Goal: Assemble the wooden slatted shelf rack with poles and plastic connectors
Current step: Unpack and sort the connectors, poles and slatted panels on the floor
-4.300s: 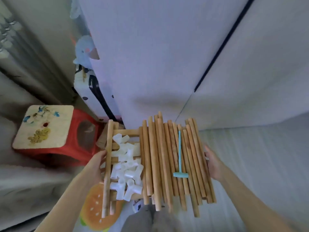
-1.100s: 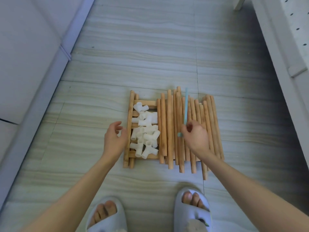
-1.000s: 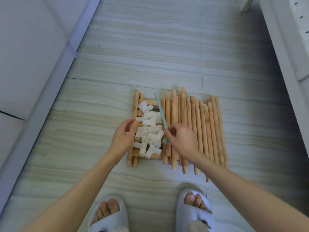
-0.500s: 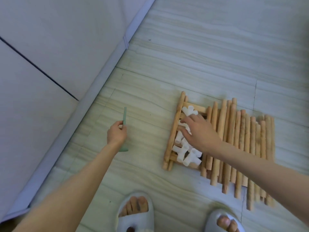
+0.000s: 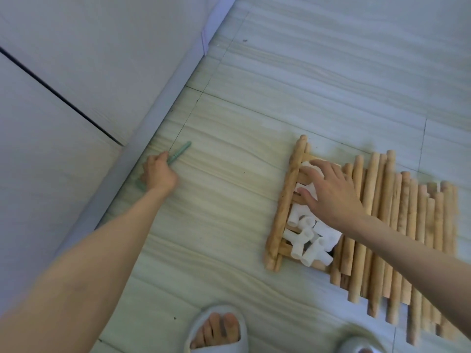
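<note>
Connectors point(image 5: 309, 238): light, rigid, slick plastic; pinch singly by one socket arm. Right hand point(image 5: 331, 194) flat, fingers spread on them; left hand point(image 5: 159, 174) grip clamped on green tool point(image 5: 179, 154).

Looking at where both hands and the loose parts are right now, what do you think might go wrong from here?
1. The wooden poles lie loose and uneven on the slatted panel; a nudge from the right hand might roll them onto the floor.
2. The white connectors are heaped under that hand and could scatter.
3. The green tool, held by the left hand near the wall, may end up out of reach.
</note>
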Motion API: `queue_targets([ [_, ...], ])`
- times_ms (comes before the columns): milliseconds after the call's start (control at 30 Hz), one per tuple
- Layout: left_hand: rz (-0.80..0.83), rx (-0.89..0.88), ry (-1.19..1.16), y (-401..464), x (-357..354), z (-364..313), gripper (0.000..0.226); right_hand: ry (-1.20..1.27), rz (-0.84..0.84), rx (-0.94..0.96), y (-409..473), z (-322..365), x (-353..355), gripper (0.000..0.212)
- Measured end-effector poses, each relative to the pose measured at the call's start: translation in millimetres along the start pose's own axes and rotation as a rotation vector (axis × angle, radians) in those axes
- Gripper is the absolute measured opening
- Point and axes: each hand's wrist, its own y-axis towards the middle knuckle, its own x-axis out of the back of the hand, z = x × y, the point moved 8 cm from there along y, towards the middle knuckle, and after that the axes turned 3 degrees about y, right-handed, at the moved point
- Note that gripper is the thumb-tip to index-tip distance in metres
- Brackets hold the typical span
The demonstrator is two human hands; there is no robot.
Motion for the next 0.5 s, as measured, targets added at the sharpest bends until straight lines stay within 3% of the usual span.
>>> queue_targets([
  [167, -0.078, -0.162, -0.121, -40, -4, -41, 0.053, 0.069, -0.038, 0.001, -8, -13, 16, 0.048],
  [300, 0.063, -0.357, -0.318, -106, -31, -94, 0.051, 0.11, 0.02, -0.021, -28, -32, 16, 0.064],
  [500, 0.285, -0.812, -0.224, -172, -63, -198, 0.063, -0.069, 0.187, 0.001, -74, -47, -17, 0.102],
])
